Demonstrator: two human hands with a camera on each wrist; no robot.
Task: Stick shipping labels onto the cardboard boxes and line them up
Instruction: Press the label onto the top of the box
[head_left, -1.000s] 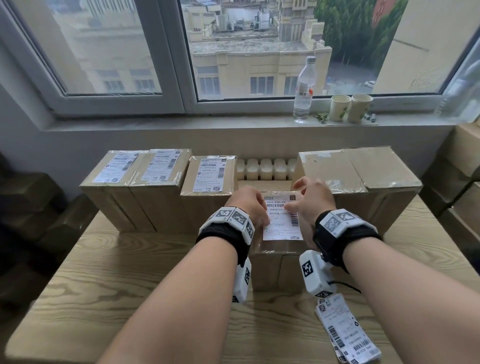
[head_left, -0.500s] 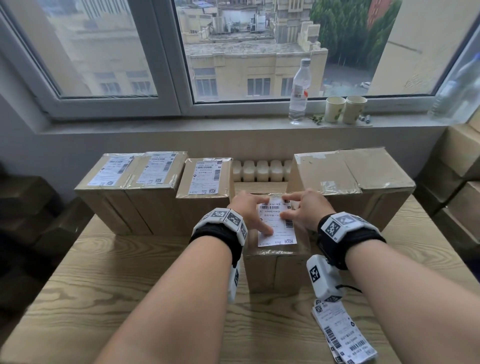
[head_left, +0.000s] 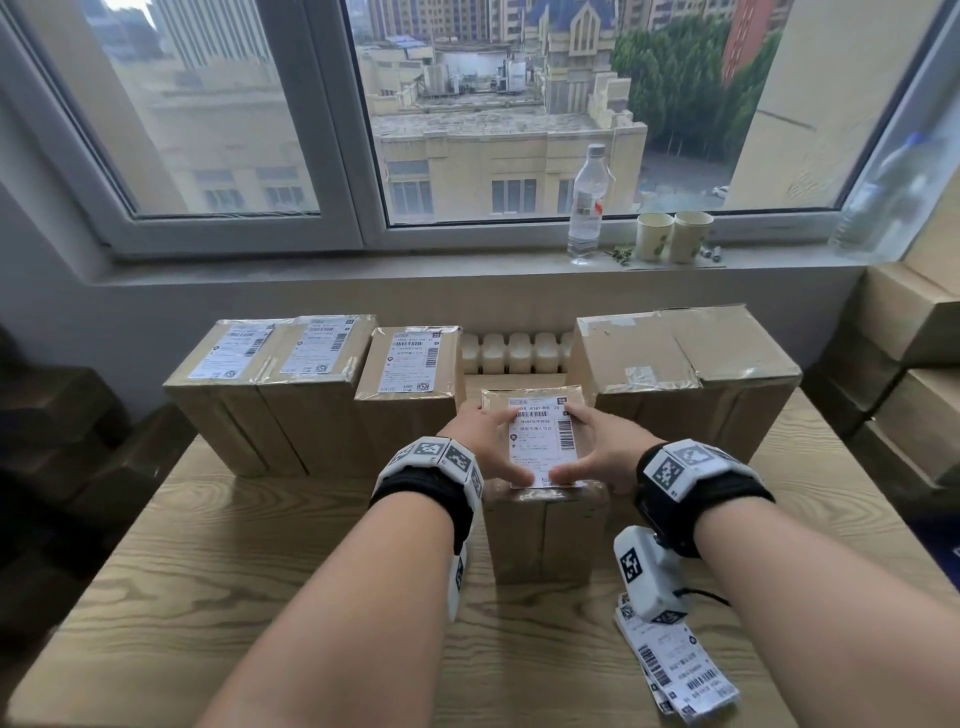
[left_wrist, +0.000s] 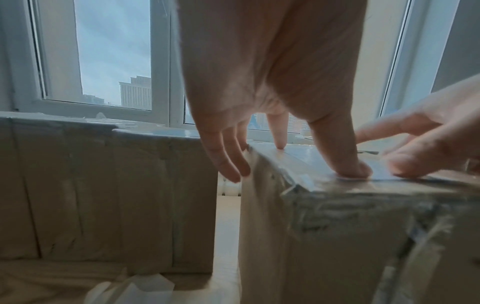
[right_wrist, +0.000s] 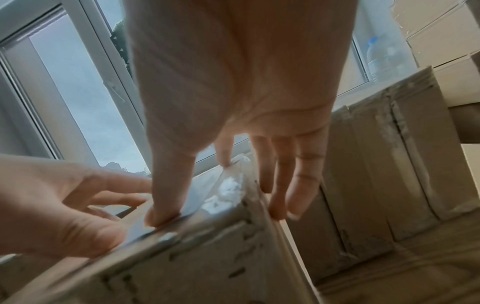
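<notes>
A tall cardboard box stands in the middle of the wooden table, with a white shipping label lying on its top. My left hand lies flat on the label's left side, thumb pressing its near edge; the outer fingers hang over the box's left edge. My right hand mirrors it on the right side, thumb down on the near edge. Three labelled boxes stand in a row at the back left. Both hands hold nothing.
A large unlabelled carton stands at the back right, close to the middle box. A stack of loose labels lies at the front right of the table. A bottle and two paper cups stand on the sill. More cartons are piled at the right.
Both hands slid along the label toward me, so the thumbs now press its near edge. The view tipped upward slightly; the box stayed put.
</notes>
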